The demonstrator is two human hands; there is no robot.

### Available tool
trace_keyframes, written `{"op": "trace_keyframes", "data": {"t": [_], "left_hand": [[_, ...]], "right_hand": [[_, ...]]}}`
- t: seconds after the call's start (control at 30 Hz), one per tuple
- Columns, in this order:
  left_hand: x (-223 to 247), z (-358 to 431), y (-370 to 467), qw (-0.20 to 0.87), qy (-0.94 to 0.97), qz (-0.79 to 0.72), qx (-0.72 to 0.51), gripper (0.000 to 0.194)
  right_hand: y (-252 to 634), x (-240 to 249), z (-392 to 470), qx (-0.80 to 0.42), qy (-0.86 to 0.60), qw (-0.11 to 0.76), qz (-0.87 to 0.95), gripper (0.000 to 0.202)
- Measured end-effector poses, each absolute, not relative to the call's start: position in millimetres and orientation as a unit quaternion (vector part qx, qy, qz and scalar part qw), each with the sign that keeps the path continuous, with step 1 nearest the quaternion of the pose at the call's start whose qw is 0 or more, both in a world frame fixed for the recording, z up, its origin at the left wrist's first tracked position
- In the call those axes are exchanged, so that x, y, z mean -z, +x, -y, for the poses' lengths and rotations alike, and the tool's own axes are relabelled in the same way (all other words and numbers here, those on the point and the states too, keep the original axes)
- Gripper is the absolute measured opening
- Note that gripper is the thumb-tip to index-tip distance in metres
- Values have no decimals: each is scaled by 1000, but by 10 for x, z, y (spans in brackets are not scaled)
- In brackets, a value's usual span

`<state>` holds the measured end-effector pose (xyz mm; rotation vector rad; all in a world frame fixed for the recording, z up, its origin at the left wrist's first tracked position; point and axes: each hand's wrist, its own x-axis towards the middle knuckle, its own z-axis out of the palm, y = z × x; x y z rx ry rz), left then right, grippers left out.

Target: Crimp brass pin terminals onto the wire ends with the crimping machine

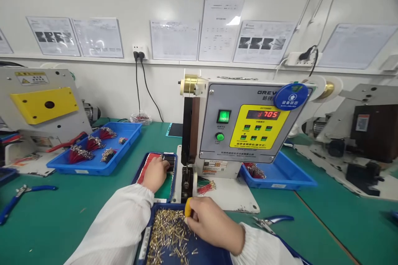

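My left hand (pixel 156 174) reaches into a small blue tray (pixel 174 178) lined with red, black and green wires. Its fingers curl down by the black wires (pixel 169 159); whatever they grip is hidden. Over a dark blue tray (pixel 214 255) of loose brass-coloured pins (pixel 169 232), my right hand (pixel 213 221) is closed in a pinch, a yellow cover (pixel 188 208) on one finger. I cannot make out what sits between its fingertips. Directly ahead stands a grey crimping machine (pixel 239 120), its red display lit, with its crimping head (pixel 187 182) just beyond my right fingers.
Blue bins (pixel 93 169) (pixel 289 182) with wire bundles stand left and right of the machine. Blue-handled cutters (pixel 23 192) lie at far left, and blue-handled pliers (pixel 273 220) at right. Other machines (pixel 40 99) (pixel 370 132) flank the bench.
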<state>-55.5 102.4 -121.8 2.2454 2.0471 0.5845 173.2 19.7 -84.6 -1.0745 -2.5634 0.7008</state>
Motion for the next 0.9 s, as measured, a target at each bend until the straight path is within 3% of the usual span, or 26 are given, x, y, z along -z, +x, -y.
{"op": "trace_keyframes", "data": {"t": [0.37,0.7,0.9], "left_hand": [[1305,-1087,-574,6,721,-665,-193,22],[1325,-1066,-578,19,710,-654,-260,19],[1314,-1057,-596,27,710,-646,-280,20]], "right_hand": [[1718,995,-243,-333,-341,180,861,11],[1758,997,-245,-310,-376,205,849,11],[1698,901,-274,-383,-360,248,814,23]]}}
